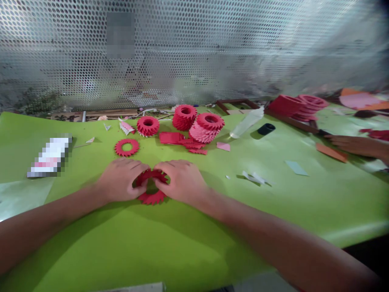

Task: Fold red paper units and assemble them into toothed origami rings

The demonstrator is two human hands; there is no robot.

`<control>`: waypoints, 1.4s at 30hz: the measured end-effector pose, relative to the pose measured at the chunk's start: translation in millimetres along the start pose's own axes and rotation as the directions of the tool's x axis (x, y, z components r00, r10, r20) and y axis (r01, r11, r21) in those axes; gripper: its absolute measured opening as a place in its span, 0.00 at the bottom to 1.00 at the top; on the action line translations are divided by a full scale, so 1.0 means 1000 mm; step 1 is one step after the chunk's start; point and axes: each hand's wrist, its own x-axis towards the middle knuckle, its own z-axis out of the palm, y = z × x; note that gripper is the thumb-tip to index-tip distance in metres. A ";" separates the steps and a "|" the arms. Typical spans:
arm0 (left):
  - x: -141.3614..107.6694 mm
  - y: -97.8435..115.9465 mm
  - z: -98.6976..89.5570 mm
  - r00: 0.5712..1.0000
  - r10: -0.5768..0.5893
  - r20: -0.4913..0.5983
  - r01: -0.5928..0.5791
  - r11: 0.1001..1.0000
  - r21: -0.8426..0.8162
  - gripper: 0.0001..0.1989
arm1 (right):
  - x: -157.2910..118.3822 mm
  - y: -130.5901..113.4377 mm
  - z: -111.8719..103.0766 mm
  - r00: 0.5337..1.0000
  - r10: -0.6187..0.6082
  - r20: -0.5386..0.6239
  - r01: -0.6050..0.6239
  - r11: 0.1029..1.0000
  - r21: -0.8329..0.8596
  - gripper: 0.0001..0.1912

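Note:
Both hands grip a red paper ring with a saw-toothed edge (152, 198), low over the green table. My left hand (123, 180) pinches its left side, thumb in the hole and fingers over the rim. On the other side my right hand (181, 180) holds it the same way. Its far edge is partly covered by my fingers. Just beyond my left hand lies another flat toothed ring (127, 147). Farther back stand toothed ring stacks: a small red one (148, 126), a taller red one (184, 117) and a red-and-pink one (207, 129). Folded red paper pieces (172, 138) lie before them.
A clear squeeze bottle (247, 122) and a black cylinder (266, 129) lie right of the stacks. Another person's hand (354, 144) rests at far right, near red rings (296, 106). Paper scraps (257, 178) dot the green table (188, 251). Perforated metal sheeting (194, 52) rises behind.

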 end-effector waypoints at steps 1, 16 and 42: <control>0.000 0.000 -0.001 1.000 -0.006 0.007 0.006 1.000 -0.001 0.12 | 0.000 0.000 0.000 1.000 0.003 0.001 -0.003 1.000 0.006 0.11; 0.000 0.004 -0.001 0.998 0.037 -0.046 -0.037 0.999 -0.002 0.10 | 0.000 -0.002 0.003 0.999 -0.044 0.013 0.044 0.998 0.049 0.11; 0.000 0.001 0.001 0.947 -0.100 -0.305 -0.018 0.932 -0.361 0.51 | 0.014 0.017 0.005 0.932 0.217 0.291 -0.361 0.470 0.805 0.07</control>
